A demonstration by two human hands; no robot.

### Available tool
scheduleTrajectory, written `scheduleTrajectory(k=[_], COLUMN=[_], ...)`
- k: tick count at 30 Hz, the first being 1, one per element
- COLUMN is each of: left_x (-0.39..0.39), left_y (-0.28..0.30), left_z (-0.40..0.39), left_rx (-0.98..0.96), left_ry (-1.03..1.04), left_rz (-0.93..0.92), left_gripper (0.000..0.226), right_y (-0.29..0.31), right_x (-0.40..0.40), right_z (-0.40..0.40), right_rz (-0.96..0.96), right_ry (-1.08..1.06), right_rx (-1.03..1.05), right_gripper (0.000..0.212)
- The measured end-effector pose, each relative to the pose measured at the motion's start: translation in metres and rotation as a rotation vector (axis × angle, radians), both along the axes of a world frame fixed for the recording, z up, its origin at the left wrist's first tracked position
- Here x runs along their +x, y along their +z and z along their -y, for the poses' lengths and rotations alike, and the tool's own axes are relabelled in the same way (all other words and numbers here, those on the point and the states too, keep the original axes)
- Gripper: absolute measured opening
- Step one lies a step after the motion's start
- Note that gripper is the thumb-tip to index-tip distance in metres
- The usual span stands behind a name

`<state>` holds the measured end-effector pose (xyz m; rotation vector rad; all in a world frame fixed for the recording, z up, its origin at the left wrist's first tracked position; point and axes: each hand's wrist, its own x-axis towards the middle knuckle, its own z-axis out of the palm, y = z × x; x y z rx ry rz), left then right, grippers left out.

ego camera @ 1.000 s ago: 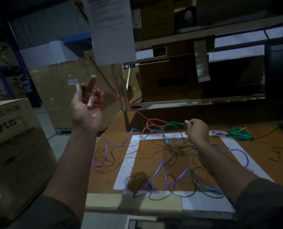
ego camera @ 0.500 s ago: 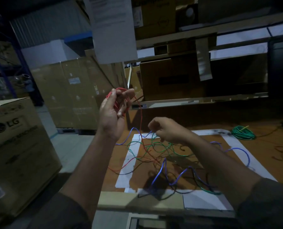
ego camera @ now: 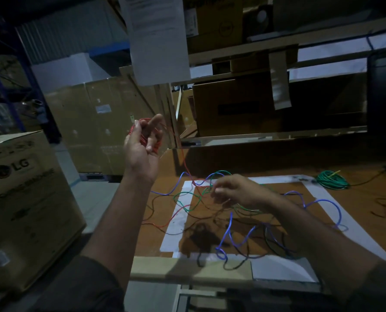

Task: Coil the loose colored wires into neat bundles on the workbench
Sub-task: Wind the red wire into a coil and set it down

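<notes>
I see my left hand [ego camera: 142, 147] raised in the middle of the frame, left of centre, palm toward me, with a coil of red wire [ego camera: 156, 144] looped around the fingers. The fingers are curled loosely through the loops, index finger sticking up, so the hand is holding the coil rather than clenched flat. The coil stands roughly upright, its ring facing me and a little to the right.

From the coil a single red strand [ego camera: 183, 158] runs down and to the right, nearly straight, its long axis slanting from upper left to lower right toward my right hand [ego camera: 237, 192]. That hand hovers low over the workbench [ego camera: 356, 199] just right of centre, fingers drawn close together at the tangle; I cannot tell whether they actually pinch the red strand or only touch it.

Below and around the right hand, loose wires lie spread on the bench: a blue wire [ego camera: 230, 226] winding in loops from the centre toward the lower middle and out to the right, a green wire [ego camera: 185, 194] curling across the centre, and more red trailing off toward the lower left. They cross a white-bordered square [ego camera: 176, 224] marked on the bench top. At the right of the frame a finished green bundle [ego camera: 331, 182] lies flat on the bench, well apart from the tangle. A cardboard box [ego camera: 23, 199] stands at the left edge.
</notes>
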<state>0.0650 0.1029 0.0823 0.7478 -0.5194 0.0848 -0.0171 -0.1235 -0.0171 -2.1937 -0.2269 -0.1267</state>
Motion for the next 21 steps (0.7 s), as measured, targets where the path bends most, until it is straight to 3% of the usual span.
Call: scheduleTrajectory(k=[2, 4, 7, 9, 11, 16, 21], left_x=[-0.003, -0.005, -0.006, -0.007, -0.006, -0.014, -0.040], left_y=[-0.003, -0.008, -0.016, -0.022, -0.028, -0.038, -0.045], left_z=[0.002, 0.005, 0.010, 0.012, 0.013, 0.025, 0.034], left_rx=[0.031, 0.077, 0.138, 0.165, 0.199, 0.386, 0.561], left_ry=[0.012, 0.030, 0.069, 0.082, 0.087, 0.134, 0.056], left_rz=[0.010, 0.021, 0.031, 0.012, -0.012, -0.043, 0.044], left_gripper=[0.022, 0.021, 0.024, 0.024, 0.025, 0.031, 0.034], right_y=[0.004, 0.010, 0.023, 0.033, 0.043, 0.055, 0.056], right_x=[0.006, 0.008, 0.003, 0.003, 0.002, 0.011, 0.016], right_z=[0.000, 0.000, 0.000, -0.001, -0.003, -0.010, -0.012], right_rz=[0.189, 0.450, 0.853, 0.945, 0.894, 0.340, 0.201], right_ry=[-0.192, -0.374, -0.653, -0.748, -0.721, -0.401, -0.267], right_rx=[0.053, -0.031, -0.328, -0.480, -0.352, 0.435, 0.783], right_gripper=[0.019, 0.022, 0.028, 0.031, 0.032, 0.036, 0.030])
